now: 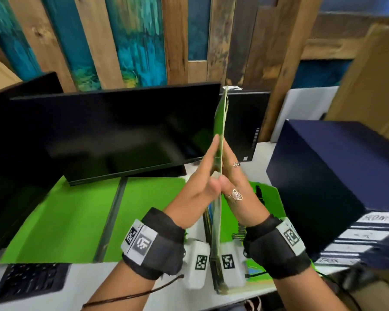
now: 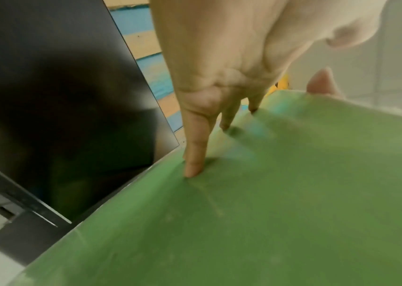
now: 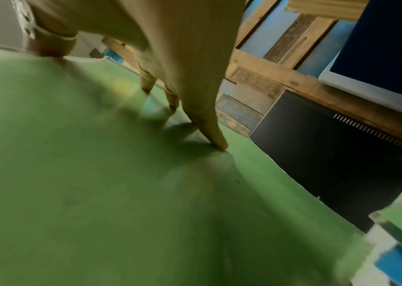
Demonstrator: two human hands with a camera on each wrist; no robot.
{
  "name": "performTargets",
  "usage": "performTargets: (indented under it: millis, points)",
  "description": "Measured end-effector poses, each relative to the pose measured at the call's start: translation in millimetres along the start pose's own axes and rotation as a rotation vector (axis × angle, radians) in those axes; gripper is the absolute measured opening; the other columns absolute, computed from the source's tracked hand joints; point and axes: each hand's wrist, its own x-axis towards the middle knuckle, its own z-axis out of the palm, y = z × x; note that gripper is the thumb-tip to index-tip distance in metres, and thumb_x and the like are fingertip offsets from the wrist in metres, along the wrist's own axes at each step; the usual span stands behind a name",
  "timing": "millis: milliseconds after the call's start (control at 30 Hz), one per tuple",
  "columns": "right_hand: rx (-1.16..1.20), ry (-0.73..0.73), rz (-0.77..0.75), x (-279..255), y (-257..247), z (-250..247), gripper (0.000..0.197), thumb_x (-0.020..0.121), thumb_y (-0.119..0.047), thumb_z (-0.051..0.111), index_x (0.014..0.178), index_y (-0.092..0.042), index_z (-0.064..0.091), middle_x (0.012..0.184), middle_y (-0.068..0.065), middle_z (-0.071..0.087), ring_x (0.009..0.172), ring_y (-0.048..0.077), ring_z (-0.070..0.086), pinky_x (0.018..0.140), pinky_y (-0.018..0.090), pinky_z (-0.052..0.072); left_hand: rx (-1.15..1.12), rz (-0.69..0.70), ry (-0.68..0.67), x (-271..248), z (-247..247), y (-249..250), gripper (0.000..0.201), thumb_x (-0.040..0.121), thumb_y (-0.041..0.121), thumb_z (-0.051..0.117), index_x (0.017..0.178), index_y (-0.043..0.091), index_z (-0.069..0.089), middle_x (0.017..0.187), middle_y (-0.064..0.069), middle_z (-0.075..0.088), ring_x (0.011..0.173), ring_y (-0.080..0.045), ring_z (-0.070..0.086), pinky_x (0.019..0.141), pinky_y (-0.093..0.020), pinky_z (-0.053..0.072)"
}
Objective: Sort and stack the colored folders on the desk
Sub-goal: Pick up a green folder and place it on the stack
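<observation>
Green folder point(image 1: 218, 129) stands on edge above the desk point(image 1: 81, 279), pressed flat between the left hand point(image 1: 202, 176) and right hand point(image 1: 234, 176), fingers straight on both faces, thumbs meeting at the near edge. More green folders point(image 1: 76, 218) lie flat below, in front of the monitor point(image 1: 121, 135). Sorting looks under way: some laid down, this one not yet placed.
</observation>
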Motion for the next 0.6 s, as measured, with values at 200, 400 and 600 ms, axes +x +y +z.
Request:
performTargets:
  millis: [200,400,600]
  points:
    - [-0.105,0.070,-0.087,-2.0,-17.1,-21.8,0.079,0.073,0.007,0.046,0.148,-0.008,0.024,0.153,0.000,0.031,0.141,0.010,0.030,0.110,0.025,0.036,-0.236,-0.048,-0.021,21.8,-3.9,-3.1,0.104,0.056,0.093,0.019,0.144,0.038,0.025,0.153,0.018,0.023,0.142,-0.016,0.027,0.108,-0.056,0.034]
    - [-0.564,0.045,-0.100,-8.6,1.1,-49.1,0.089,0.066,0.021,0.038,0.145,-0.019,0.027,0.151,-0.009,0.029,0.144,0.009,0.021,0.120,0.032,0.017,-0.540,-0.170,0.027,35.1,-17.3,-22.8,0.100,0.050,0.091,0.040,0.136,0.039,0.038,0.139,0.004,0.050,0.117,-0.024,0.058,0.095,-0.051,0.047]
    - [-1.171,-0.201,0.128,-33.5,49.2,-76.8,0.093,0.069,0.027,0.040,0.140,-0.027,0.014,0.147,-0.014,0.010,0.141,0.016,0.000,0.119,0.047,0.004,-0.300,-0.611,0.271,38.7,-23.8,-66.9,0.065,0.090,0.060,0.030,0.131,0.012,0.046,0.101,-0.007,0.061,0.078,-0.020,0.061,0.065,-0.029,0.056]
